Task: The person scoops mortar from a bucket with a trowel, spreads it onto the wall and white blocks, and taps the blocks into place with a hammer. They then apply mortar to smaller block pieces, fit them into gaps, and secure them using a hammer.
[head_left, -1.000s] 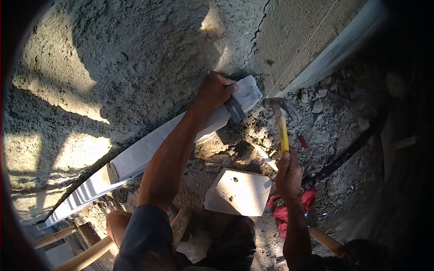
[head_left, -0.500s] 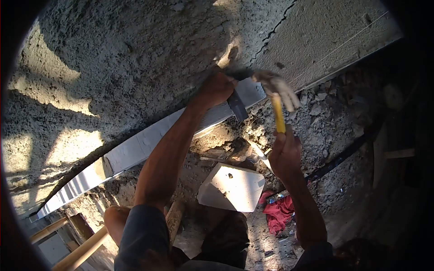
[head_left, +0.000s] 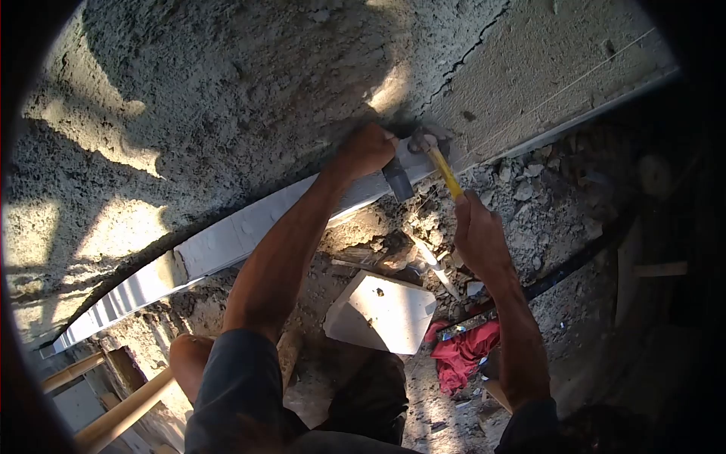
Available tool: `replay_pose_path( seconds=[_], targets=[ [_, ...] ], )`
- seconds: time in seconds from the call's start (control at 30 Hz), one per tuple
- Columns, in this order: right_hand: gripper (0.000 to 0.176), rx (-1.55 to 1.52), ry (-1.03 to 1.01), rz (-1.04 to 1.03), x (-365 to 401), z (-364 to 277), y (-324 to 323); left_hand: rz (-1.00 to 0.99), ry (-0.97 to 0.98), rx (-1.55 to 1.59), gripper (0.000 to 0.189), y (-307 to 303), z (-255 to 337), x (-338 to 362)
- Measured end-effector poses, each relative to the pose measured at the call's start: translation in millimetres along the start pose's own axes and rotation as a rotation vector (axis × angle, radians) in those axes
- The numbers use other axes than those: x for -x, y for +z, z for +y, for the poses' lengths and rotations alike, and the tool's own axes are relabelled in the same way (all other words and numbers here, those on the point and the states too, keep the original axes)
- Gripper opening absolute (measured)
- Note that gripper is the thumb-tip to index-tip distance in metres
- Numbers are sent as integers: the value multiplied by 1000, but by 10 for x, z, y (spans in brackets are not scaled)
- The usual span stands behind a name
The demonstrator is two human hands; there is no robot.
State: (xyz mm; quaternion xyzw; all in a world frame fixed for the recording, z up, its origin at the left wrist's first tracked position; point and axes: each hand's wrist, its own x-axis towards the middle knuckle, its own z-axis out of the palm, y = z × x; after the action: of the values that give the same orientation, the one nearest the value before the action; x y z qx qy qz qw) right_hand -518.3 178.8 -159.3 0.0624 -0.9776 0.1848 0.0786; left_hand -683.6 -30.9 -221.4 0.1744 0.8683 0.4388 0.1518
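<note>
My right hand (head_left: 482,236) is closed around the yellow handle of a hammer (head_left: 446,172). The hammer's head, smeared by motion, lies over the right end of a pale strip (head_left: 227,244) along the wall's lower edge. Close to the left of that head, my left hand (head_left: 368,151) is closed in a fist on a dark grey flat bar (head_left: 398,181), whose lower end juts out below the fingers over the strip. The fist hides its upper part, and I cannot tell what kind of tool it is. Rough grey plaster (head_left: 249,106) rises behind both hands.
Broken rubble (head_left: 529,181) lies below the wall on the right. A pale angular slab (head_left: 378,314), a red cloth (head_left: 463,356) and a dark pipe (head_left: 578,261) are on the ground. Wooden poles (head_left: 125,408) stand at lower left. A crack (head_left: 473,49) runs through the plaster.
The hammer has swung up and left, its head now closer to the left fist and over the strip. My left hand has stayed in place on the dark bar.
</note>
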Motion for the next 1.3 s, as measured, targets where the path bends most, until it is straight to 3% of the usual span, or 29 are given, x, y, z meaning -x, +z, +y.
replay_pose_path(
  seconds=[0.1,0.13,0.23,0.27,0.3,0.4,0.47,0.5,0.57,0.7,0.8,0.83,0.97,1.1,1.17,1.3],
  targets=[
    [23,-212,175,98,-54,-491,-494,-20,-27,17,26,-22,57,29],
    [33,-282,163,267,-11,-576,-498,-29,-42,24,26,27,22,64],
    [24,-315,169,267,212,-123,186,29,29,-9,25,4,-19,-4],
    [26,-5,141,-63,141,-53,202,41,11,-14,25,-10,-12,-34],
    [26,-158,160,-98,106,-8,170,27,-10,-17,25,47,-5,6],
    [25,-73,167,-103,90,-244,-212,-41,-9,-48,25,-36,118,46],
    [24,-186,221,207,47,-351,-251,-4,0,-9,24,-20,90,-2],
    [24,-192,227,201,88,-298,-137,11,-4,29,23,2,54,25],
    [25,-99,295,-107,157,-116,90,-9,-28,31,23,-50,93,23],
    [30,-72,210,-70,137,-52,-44,55,46,7,24,30,34,20],
    [35,-565,297,221,500,-102,-138,55,21,-30,23,53,-26,-22],
    [41,-891,315,280,649,-109,-156,61,21,-26,23,37,-47,-35],
    [55,-1019,448,461,1334,-32,-119,66,44,6,25,58,-14,-21],
    [50,-1128,1012,53,1845,-164,-27,70,84,42,27,82,-24,-17],
    [44,-1693,1316,-68,1793,-347,32,42,95,30,27,100,-51,-41],
    [40,-1950,1513,-99,1613,-290,470,-1,114,17,29,41,-27,-42]
  ],
)
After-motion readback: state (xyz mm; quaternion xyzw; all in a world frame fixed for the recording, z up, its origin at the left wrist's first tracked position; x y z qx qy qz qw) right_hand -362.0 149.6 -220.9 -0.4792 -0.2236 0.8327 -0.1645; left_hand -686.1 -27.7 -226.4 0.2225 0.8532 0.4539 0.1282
